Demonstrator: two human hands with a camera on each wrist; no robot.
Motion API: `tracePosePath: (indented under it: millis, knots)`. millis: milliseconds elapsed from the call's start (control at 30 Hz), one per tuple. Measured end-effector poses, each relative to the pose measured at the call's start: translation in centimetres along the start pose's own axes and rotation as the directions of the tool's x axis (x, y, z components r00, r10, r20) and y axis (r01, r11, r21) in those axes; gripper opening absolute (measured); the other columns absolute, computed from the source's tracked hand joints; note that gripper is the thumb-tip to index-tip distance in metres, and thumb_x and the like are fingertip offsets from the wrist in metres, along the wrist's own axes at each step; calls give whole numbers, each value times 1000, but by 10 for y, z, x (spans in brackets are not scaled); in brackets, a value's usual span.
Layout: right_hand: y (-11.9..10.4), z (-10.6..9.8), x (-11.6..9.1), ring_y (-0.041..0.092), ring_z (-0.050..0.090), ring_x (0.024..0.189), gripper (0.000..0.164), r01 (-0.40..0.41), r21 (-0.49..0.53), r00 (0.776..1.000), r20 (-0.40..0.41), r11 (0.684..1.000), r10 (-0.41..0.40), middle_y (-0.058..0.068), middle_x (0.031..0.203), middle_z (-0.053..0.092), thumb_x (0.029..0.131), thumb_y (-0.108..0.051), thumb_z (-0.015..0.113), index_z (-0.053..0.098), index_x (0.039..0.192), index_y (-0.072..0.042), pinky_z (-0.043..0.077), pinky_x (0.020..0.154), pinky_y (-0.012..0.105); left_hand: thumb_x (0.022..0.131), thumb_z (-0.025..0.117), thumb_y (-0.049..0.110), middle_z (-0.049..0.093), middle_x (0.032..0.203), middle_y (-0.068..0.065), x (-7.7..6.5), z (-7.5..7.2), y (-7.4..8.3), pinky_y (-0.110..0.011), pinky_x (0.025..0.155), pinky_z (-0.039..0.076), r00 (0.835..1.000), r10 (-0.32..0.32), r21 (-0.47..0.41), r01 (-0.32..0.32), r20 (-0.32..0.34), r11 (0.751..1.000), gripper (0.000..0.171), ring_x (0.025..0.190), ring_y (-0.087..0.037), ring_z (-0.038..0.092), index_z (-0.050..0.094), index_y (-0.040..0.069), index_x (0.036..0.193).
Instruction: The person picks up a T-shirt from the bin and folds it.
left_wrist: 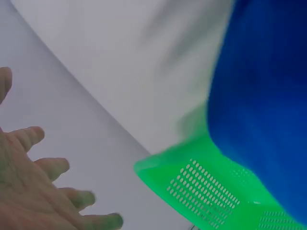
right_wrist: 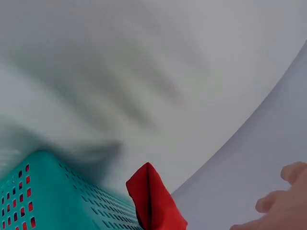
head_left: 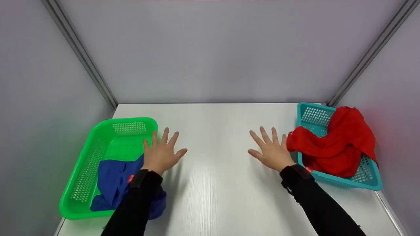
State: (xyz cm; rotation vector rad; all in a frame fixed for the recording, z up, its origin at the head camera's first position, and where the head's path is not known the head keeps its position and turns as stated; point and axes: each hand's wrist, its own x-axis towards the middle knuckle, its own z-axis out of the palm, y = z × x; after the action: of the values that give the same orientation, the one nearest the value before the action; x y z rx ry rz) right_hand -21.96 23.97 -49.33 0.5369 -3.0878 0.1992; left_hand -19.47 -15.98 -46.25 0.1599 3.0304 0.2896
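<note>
My left hand (head_left: 160, 155) hovers with fingers spread, palm down, beside the right rim of a green basket (head_left: 75, 164). A crumpled blue cloth (head_left: 113, 180) with a small red tag lies in that basket and hangs over its near right side; my left forearm hides part of it. On the other side my right hand (head_left: 271, 153) is spread in the same way, holding nothing, just left of a teal basket (head_left: 341, 180). A bunched red cloth (head_left: 347, 141) fills much of this basket and drapes over its left rim, close to my little finger. In the left wrist view the blue cloth (left_wrist: 264, 105) looms large.
Both baskets stand on a white table (head_left: 210, 183), one near each side edge. Grey panels (head_left: 216, 52) wall it in at the back, left and right, with metal posts (head_left: 87, 60) in the corners. Each wrist wears a black band over a black sleeve.
</note>
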Motion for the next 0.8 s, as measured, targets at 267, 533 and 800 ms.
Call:
tracePosePath:
  millis: [267,533,800]
  knots:
    - [-28,29,-21,50,12,156,74,266,7,961,71,964,-266,11,172,20,102,-61,53,28,165,-33,11,117,77,102,53,61,19,170,-23,-35,0,-44,-80,112,16,981,42,-128,-18,191,992,80,150,-60,14,36,12,162]
    - [-42,58,-45,49,14,156,72,437,18,885,173,899,-433,9,173,18,102,-60,53,27,165,-37,14,117,75,97,62,61,22,170,-20,-75,16,-70,-74,110,30,969,172,-329,-106,179,938,84,148,-58,26,39,11,160]
    - [-40,84,-60,49,17,155,74,456,58,848,274,888,-454,8,173,21,100,-67,51,26,164,-41,19,113,79,98,69,50,10,172,-19,-92,27,-87,-69,109,37,964,188,-471,-79,189,879,88,151,-51,27,27,13,165]
